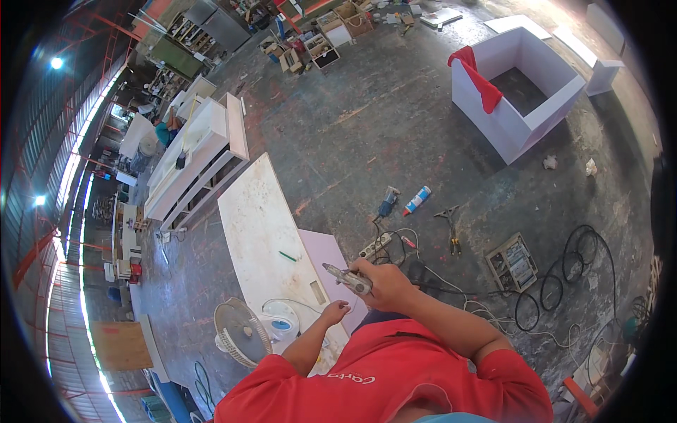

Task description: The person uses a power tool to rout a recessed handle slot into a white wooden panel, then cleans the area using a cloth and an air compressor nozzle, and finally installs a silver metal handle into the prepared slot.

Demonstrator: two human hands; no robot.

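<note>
My right hand (386, 283) is wrapped round a grey metal hand tool (349, 278) with a narrow nose that points left; its exact kind is unclear. Lower and to the left, my left hand (336, 311) has its fingers drawn together over the edge of a pale lilac panel (326, 255); whatever they hold, if anything, is too small to make out. Beside the panel lies a long, stained white board (257, 211) with a green pencil-like stick (287, 256) on it. A white fan (243, 333) stands close to my left arm.
On the floor ahead lie a blue power tool (388, 201), a blue-and-white tube (417, 200), a power strip (375, 245) and a tool case (511, 262). A black hose (530, 319) coils at right. Farther off stands a lilac box frame (486, 113) with a red cloth (479, 81). A co-worker (166, 131) is at far left.
</note>
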